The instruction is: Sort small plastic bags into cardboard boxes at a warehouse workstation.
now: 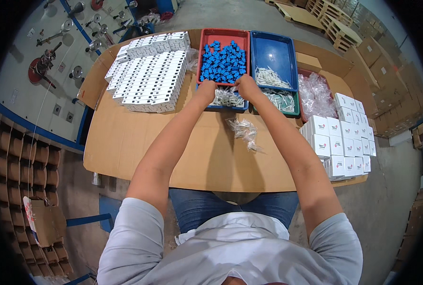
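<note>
Both arms reach forward to a red tray (224, 33) full of small blue plastic pieces (223, 62). My left hand (206, 90) is closed at the tray's near left corner, fingers on its rim. At the near right corner my right hand (247, 88) is closed on the same rim, its fingertips partly hidden. Beneath the tray's near edge shows a blue tray (226, 108) holding small clear and metallic pieces (227, 98). Close to my right hand, another blue tray (274, 47) carries white plug-like pieces (269, 77).
Stacked white boxes stand left (149, 71) and right (344, 135) on the cardboard-covered table (140, 135). A green tray (294, 107) of white pieces and a reddish tray of clear bags (316, 95) lie rightward. A small bag of pieces (244, 132) rests before me.
</note>
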{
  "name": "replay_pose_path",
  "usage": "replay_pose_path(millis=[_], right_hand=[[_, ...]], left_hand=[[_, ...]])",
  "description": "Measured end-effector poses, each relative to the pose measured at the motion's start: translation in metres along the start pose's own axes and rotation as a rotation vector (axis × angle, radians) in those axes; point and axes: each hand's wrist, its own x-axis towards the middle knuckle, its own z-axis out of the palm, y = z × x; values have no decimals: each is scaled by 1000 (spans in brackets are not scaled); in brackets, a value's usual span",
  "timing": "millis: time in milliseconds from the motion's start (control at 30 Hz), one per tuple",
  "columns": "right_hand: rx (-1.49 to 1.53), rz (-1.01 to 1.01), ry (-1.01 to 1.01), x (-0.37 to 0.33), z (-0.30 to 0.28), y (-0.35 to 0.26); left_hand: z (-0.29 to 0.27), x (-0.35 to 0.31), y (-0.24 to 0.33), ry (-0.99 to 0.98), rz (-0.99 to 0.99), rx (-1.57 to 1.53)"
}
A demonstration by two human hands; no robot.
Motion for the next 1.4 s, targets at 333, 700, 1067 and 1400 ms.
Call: replay_pose_path(millis=[333, 700, 1067, 1400], right_hand=[[19, -47, 32, -8, -12, -15], [72, 18, 116, -30, -23, -21], [480, 87, 100, -50, -33, -14], [770, 317, -15, -92, -105, 49]], left_hand=[[-4, -7, -1, -32, -94, -61], [-28, -7, 14, 157, -30, -315], [-27, -2, 56, 91, -10, -480], [8, -16, 104, -65, -18, -922]])
